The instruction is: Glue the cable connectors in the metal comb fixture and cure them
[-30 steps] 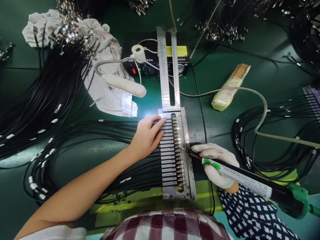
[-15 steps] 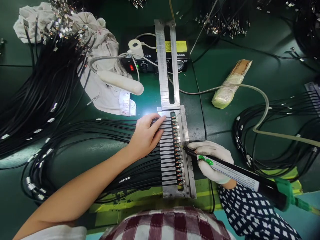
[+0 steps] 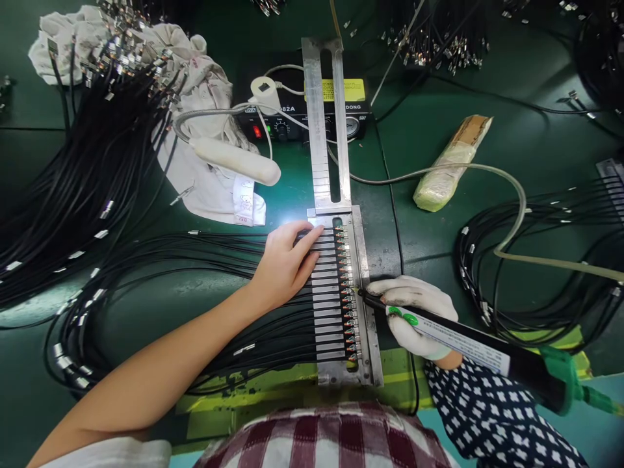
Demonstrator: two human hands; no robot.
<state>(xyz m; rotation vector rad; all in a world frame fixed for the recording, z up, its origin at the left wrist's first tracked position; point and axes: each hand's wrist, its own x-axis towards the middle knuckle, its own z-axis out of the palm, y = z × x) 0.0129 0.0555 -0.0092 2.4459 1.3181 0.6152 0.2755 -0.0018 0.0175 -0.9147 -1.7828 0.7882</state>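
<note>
A metal fixture (image 3: 363, 260) lies upright in view at the centre, with a row of black cables (image 3: 219, 240) set in its slots and their bare coppery ends pointing right. My left hand (image 3: 283, 266), bare, rests on the upper cables and the fixture's left edge, its thumb and fingers apart. My right hand (image 3: 422, 312), in a stained white glove, is wrapped round a black dispensing syringe (image 3: 458, 338) with a green cap. The syringe's thin tip is at the connectors about midway down the row.
Behind the fixture are a black control box (image 3: 292, 130), a white lamp (image 3: 238, 160) and a hinged metal frame (image 3: 319, 143). Cable bundles (image 3: 92, 130) lie left and right. A wrapped block (image 3: 451, 166) and a curved hose (image 3: 511, 185) lie right.
The syringe in my right hand has shifted very slightly right and down. My left hand has stayed in place on the cables.
</note>
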